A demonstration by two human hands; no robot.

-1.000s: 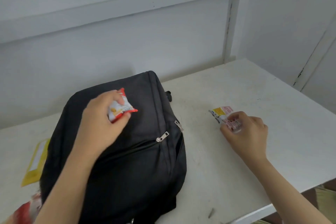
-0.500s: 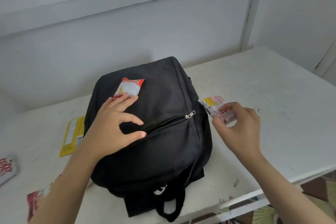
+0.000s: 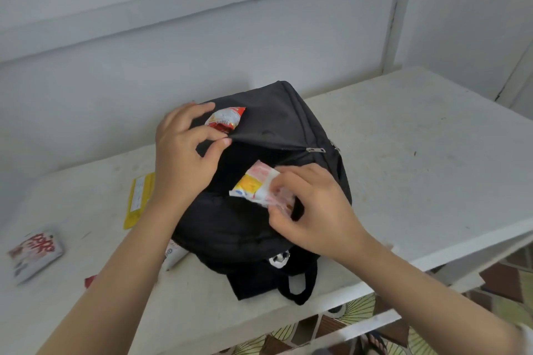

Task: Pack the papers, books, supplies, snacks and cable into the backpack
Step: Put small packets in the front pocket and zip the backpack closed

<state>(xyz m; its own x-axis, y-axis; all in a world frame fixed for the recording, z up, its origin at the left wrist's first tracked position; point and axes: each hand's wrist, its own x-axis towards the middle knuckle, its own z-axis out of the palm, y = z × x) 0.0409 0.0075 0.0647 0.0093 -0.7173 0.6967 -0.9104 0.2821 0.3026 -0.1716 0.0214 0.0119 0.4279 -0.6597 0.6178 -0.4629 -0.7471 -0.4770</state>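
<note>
On the scuffed white counter (image 3: 403, 181), the black fabric backpack (image 3: 274, 112) lies with its front pocket unzipped, the silver zip pull (image 3: 315, 149) parked at the pocket's right end. I have the left hand (image 3: 184, 153) pinching the pocket's upper lip between thumb and forefinger. A red-and-white foil snack packet (image 3: 226, 119) lies on the bag just beside those fingers. The right hand (image 3: 314, 210) grips a white, yellow and pink snack packet (image 3: 255, 186) by one end, its free end over the dark mouth of the pocket. To do this well, I judge, I should lift the lip higher so the mouth gapes, then feed the packet in free end first and low. I should let go only once it is well past the zip teeth. The red-and-white packet looks liable to slide off if I tug the fabric hard. A flat yellow packet (image 3: 138, 199) and a red-lettered white pouch (image 3: 34, 251) lie on the counter to the left.
</note>
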